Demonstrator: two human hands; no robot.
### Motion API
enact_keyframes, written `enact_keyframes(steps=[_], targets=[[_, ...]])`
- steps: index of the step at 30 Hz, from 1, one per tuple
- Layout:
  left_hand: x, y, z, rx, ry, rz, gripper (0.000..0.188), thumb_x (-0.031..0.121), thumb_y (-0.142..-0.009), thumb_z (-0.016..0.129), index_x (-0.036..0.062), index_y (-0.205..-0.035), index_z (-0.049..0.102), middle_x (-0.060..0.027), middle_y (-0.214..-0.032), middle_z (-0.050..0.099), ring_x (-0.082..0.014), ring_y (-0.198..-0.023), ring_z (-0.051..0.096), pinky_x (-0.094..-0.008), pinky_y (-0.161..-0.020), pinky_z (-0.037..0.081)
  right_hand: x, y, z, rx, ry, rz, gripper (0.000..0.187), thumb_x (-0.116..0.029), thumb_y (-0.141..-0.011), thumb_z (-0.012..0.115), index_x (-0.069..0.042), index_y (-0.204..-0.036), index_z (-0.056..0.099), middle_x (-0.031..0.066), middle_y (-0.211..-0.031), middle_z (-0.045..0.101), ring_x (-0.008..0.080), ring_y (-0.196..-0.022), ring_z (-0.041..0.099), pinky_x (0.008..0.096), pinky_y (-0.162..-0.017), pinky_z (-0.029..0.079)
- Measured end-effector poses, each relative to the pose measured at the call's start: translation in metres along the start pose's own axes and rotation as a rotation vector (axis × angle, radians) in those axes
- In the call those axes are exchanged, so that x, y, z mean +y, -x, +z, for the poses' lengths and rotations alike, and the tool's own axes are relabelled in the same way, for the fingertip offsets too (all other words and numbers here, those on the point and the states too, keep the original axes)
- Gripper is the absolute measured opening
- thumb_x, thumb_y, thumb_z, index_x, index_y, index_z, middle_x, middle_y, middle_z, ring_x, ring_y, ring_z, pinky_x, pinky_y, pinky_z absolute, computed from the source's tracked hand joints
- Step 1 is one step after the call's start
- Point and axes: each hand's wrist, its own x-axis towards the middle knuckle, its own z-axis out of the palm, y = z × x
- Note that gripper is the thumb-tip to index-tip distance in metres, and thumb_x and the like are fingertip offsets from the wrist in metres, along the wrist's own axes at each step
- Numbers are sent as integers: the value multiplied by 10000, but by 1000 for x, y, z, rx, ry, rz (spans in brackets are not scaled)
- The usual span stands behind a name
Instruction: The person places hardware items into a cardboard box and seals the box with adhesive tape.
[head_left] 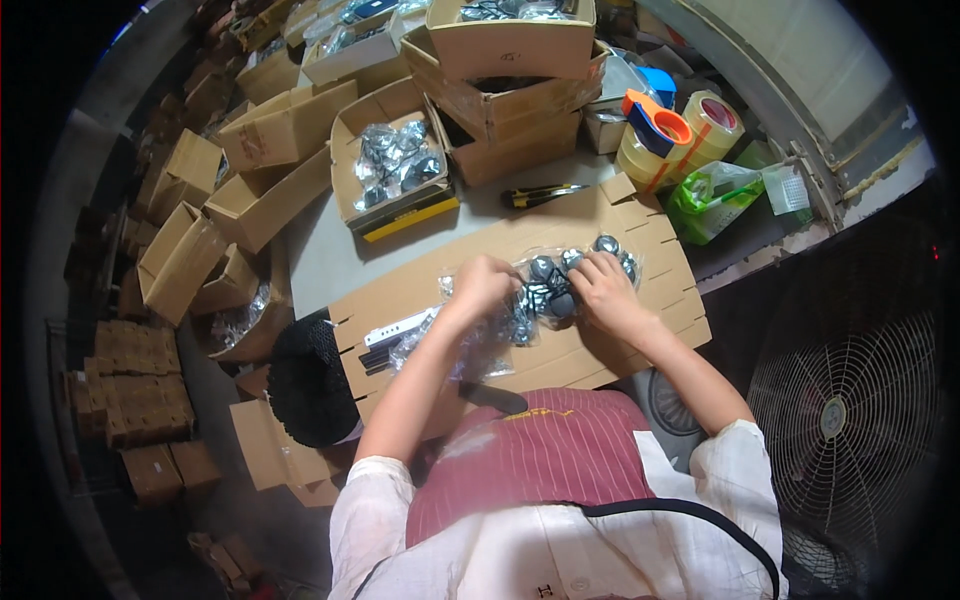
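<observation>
Both hands work a clear plastic bag of small dark round parts (555,285) lying on a flattened cardboard sheet (640,235) on the tabletop (320,250). The left hand (482,285) pinches the bag's left side with curled fingers; the right hand (603,290) presses closed on its right side. A utility knife (540,195) lies just beyond the sheet, near tape rolls (700,125) and an open box of bagged parts (395,160).

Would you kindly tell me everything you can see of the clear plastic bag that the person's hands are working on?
The clear plastic bag is thin, crinkled and glossy, and holds small round dark parts with grey faces; what they are cannot be told. It lies flat on a slotted cardboard sheet spread over the table. The left hand presses its left end, and the right hand has its grip on the right side, fingers curled over the parts. More crumpled clear film trails toward the person.
</observation>
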Motion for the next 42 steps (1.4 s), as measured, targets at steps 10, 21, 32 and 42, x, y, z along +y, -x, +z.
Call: enact_keyframes(steps=[10,21,32,42], targets=[[25,4,6,-72,102,0,271,176,-817,767,40,-1050,796,-87,-756,727,-176,-673,680,-325,-637,540,41,-8,-13,-27,133,-84,256,-70,-759,630,-20,-1010,641,127,-1049,616,315,-1134,583,427,-1057,445],[-16,53,5,523,38,427,309,42,-885,659,45,-1183,739,-159,-1148,706,-342,-1124,639,-413,-987,506,34,-3,5,122,-8,-63,355,-30,-775,645,-38,-1130,659,115,-1071,648,326,-1044,623,453,-1012,463],[-108,192,-19,876,198,-8,244,17,-928,648,29,-1159,725,-134,-1300,615,-289,-1176,629,-374,-971,530,-50,-149,90,3,-526,149,349,-211,-853,727,-35,-1152,696,223,-1150,625,412,-1159,576,487,-1014,468],[-112,197,-16,807,-272,172,552,204,-849,792,1,-1328,609,-183,-1350,578,-386,-1243,544,-481,-1043,431,-74,-153,65,-150,-1001,373,211,-203,-928,714,-3,-937,647,122,-841,702,228,-747,720,387,-666,548]])
